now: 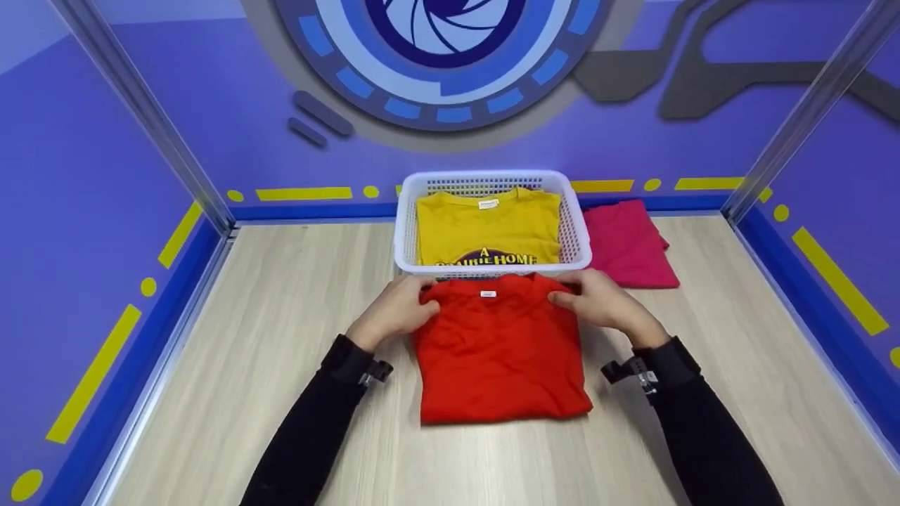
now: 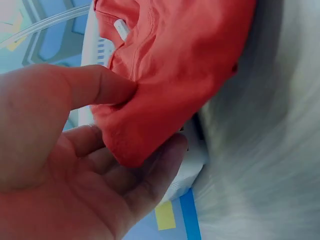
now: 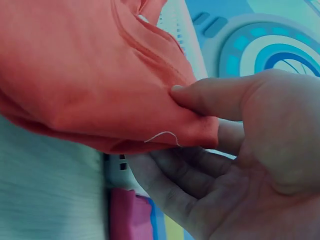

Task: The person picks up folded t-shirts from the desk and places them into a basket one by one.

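A folded red T-shirt (image 1: 500, 351) with a white neck label lies in front of the basket, its collar side toward the basket's near rim. My left hand (image 1: 399, 306) pinches its far left corner, thumb on top and fingers underneath, as the left wrist view shows with the cloth (image 2: 175, 65) between them. At the far right corner my right hand (image 1: 603, 299) pinches the shirt the same way; in the right wrist view a pale loose thread hangs on the cloth (image 3: 90, 85). Behind the red shirt, a folded yellow T-shirt (image 1: 485, 228) with printed lettering lies in the white plastic basket (image 1: 492, 270).
A folded dark pink garment (image 1: 627, 246) lies on the table right of the basket, close against it. The wood-grain table (image 1: 295, 295) is bounded by a blue-purple printed back wall (image 1: 211, 126) and side panels with metal corner posts. The basket stands near the back wall.
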Motion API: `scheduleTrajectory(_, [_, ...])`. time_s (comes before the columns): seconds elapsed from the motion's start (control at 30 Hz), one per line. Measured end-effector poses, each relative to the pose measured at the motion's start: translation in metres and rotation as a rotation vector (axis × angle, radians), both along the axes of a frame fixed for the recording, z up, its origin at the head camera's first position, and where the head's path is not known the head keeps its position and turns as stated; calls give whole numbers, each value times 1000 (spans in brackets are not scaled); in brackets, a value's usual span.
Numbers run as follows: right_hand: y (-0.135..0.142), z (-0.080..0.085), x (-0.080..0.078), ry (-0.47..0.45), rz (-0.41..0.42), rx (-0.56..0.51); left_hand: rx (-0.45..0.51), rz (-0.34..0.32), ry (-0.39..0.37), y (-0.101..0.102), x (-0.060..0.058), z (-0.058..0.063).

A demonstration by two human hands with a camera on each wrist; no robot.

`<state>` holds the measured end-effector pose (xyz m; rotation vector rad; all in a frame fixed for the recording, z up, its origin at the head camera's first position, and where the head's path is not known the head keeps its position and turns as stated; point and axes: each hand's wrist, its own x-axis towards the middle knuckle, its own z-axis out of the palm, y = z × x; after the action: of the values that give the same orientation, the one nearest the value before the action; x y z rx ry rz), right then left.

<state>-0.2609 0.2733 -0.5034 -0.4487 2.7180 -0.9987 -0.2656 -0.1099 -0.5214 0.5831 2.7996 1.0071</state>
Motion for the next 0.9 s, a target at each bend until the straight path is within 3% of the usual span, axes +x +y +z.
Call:
scheduleTrajectory(0.27, [3, 13, 6, 46, -1, 8, 85, -51, -4, -7, 3, 18])
scheduleTrajectory(0.5, [5, 32, 12, 99, -14, -53, 150, -50, 55, -13, 8, 39])
scheduleTrajectory(0.73, [5, 44, 19, 157, -46, -105, 196, -45, 97, -15, 15, 52])
scheduleTrajectory(0.9, [6, 56, 28, 224, -50, -149, 227, -45, 169, -17, 21, 63])
